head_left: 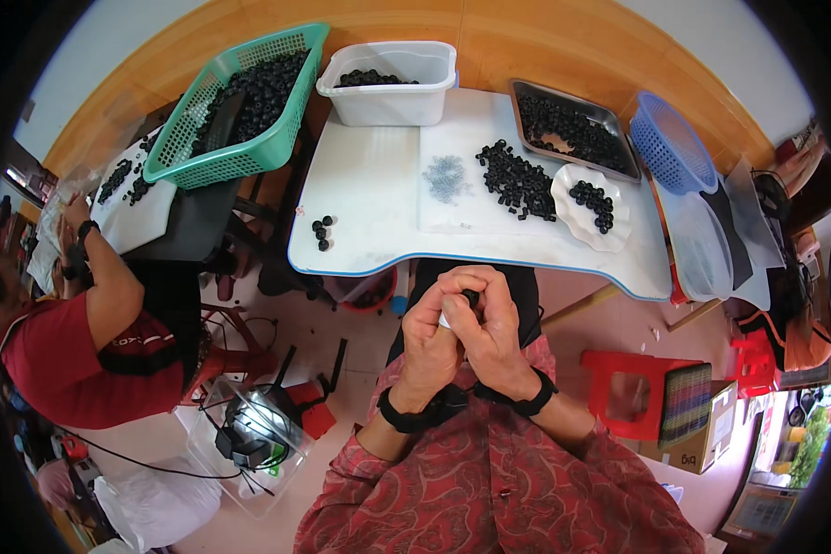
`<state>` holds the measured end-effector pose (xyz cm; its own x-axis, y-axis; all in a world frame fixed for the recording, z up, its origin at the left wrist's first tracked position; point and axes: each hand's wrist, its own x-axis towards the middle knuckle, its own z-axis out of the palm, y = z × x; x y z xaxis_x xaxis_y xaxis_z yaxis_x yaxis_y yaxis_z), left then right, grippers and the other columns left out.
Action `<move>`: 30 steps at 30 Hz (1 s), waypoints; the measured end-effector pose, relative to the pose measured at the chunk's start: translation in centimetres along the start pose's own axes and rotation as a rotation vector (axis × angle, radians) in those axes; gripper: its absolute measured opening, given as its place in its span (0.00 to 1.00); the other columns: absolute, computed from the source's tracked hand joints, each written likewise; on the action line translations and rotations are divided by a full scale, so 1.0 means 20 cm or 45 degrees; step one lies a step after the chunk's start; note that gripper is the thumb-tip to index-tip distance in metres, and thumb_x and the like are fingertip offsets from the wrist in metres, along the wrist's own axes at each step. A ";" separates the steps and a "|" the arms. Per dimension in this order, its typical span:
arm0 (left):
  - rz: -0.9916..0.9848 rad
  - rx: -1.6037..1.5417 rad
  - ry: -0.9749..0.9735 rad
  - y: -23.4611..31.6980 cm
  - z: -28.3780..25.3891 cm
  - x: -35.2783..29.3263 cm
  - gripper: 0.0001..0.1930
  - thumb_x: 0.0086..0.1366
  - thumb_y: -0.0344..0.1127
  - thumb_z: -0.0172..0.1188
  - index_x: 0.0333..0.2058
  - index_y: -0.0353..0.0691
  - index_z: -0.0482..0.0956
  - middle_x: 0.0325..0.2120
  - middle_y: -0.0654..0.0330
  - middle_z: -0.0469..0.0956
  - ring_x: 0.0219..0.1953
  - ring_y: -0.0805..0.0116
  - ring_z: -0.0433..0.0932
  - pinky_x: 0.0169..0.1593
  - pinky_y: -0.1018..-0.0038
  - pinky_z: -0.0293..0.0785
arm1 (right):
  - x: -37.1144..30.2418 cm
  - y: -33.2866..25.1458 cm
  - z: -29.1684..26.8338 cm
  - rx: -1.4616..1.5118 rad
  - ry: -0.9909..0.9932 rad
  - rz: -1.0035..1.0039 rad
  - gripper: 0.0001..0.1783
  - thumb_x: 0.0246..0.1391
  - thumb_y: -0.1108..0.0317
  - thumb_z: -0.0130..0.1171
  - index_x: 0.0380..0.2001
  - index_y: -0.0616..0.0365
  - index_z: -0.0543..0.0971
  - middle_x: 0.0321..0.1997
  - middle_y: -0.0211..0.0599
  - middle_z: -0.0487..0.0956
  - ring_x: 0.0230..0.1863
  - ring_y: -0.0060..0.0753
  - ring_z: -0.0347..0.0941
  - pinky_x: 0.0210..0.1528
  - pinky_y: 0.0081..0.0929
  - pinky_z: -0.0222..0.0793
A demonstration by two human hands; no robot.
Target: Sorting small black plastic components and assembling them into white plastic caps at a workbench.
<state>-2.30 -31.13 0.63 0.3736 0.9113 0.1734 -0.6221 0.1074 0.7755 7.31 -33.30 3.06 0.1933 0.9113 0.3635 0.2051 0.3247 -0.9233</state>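
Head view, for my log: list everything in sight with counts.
Green basket: one, green, upper left
White tub: one, white, table's back
Metal tray: one, silver, back right
Blue basket: one, blue, right of tray
Plate: one, white, by tray
Black parts: uncounted, black, on table, in containers
Small pieces: uncounted, translucent, mid-table
Table: one, white, centre
Stools: at least two, red, right
Cardboard box: one, brown, lower right
Clear bin: one, clear, floor, left
Bag: one, white, lower left
Co-worker: one, red shirt, left
Rim clutter: count unclear, mixed, edges
Black piece: one, black, between hands
Left hand, right hand: two, black wristbands, centre
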 end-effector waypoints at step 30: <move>-0.087 -0.339 -0.010 0.01 -0.03 0.00 0.11 0.65 0.23 0.59 0.46 0.31 0.77 0.34 0.57 0.78 0.32 0.72 0.78 0.34 0.74 0.81 | -0.03 0.03 -0.14 0.671 -0.144 0.239 0.19 0.60 0.77 0.58 0.55 0.61 0.75 0.51 0.37 0.75 0.37 0.18 0.71 0.33 0.14 0.68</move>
<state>-2.88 -30.78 0.39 0.4256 0.8953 0.1317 -0.7537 0.2701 0.5991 9.94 -34.36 2.71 0.0705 0.9776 0.1982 -0.3346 0.2104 -0.9186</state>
